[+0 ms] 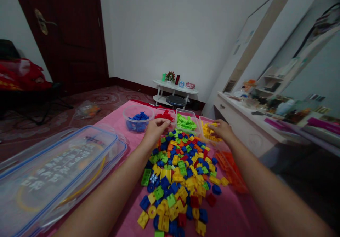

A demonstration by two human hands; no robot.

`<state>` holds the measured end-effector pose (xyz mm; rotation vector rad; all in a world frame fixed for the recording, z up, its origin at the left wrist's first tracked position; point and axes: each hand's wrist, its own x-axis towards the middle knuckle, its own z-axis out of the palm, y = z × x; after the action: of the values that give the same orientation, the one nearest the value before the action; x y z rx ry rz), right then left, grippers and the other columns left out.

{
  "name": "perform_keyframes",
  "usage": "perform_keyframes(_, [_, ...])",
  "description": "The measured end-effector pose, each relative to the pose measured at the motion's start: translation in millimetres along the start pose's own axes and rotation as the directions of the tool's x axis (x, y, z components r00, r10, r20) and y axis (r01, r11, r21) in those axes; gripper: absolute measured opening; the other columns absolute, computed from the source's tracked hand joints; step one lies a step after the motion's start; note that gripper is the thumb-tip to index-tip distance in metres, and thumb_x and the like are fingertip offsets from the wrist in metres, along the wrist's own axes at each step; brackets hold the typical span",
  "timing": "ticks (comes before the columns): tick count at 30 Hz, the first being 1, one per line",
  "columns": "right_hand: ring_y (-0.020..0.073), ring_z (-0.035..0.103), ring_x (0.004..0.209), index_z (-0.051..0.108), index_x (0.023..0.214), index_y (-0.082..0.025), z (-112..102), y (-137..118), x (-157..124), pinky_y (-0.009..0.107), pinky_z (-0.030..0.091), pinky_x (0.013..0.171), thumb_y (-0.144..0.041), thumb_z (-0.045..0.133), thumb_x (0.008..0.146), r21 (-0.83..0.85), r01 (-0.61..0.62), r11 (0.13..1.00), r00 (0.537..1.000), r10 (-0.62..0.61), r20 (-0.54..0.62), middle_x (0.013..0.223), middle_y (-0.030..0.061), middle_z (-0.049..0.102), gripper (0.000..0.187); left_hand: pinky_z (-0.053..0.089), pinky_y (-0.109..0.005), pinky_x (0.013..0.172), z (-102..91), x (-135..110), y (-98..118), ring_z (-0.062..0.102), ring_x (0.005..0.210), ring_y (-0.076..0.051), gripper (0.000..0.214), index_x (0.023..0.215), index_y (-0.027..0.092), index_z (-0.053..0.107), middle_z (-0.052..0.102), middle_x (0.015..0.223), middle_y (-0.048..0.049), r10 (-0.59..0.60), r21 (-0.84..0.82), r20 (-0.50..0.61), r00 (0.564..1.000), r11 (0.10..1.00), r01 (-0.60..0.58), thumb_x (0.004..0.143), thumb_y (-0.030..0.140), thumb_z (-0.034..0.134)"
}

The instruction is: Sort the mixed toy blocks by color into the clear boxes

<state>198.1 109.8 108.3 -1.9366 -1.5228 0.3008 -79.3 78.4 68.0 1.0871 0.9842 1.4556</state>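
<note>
A heap of mixed plastic bricks (180, 175) in yellow, blue, green and red lies on a pink cloth (231, 215). Behind it stand a round tub of blue bricks (138, 120), a box of red bricks (165, 115), a box of green bricks (186, 122) and a box of yellow bricks (208, 131). My left hand (155, 129) reaches over the red box's near rim with its fingers curled together; what they hold is hidden. My right hand (221, 129) hovers over the yellow box, fingers pinched on a yellow brick.
A large clear lidded storage box (55, 169) sits at the left. An orange container (230, 169) lies right of the heap. A white dresser (252, 123) with clutter stands to the right, a small white shelf (175, 90) by the far wall, a dark door (66, 35) beyond.
</note>
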Motion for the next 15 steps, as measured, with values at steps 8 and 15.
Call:
perform_keyframes(8, [0.0229,0.058,0.105,0.066,0.104,-0.023,60.4,-78.7,-67.1,0.033,0.042,0.089,-0.030,0.060,0.079,-0.267,0.506,0.820,0.857,-0.445,0.259,0.111,0.0067,0.065,0.026,0.045,-0.019,0.051,-20.1,10.7,11.0,0.054,0.052,-0.008,0.033,0.072,0.012,0.066,0.064,0.064,-0.0006,0.068,-0.037,-0.093,0.993,0.997,-0.072,0.059,0.041,0.073])
perform_keyframes(15, [0.0238,0.058,0.099,0.067,0.104,-0.016,126.9,-131.8,-142.1,0.030,0.046,0.077,-0.015,0.053,0.076,-0.160,0.831,0.533,0.522,-0.649,0.553,0.106,0.0115,0.065,0.031,0.044,-0.018,0.048,-23.0,10.0,15.4,0.054,0.051,-0.008,0.031,0.072,0.010,0.065,0.063,0.064,-0.0012,0.090,-0.022,-0.115,0.989,0.995,-0.093,0.060,0.039,0.071])
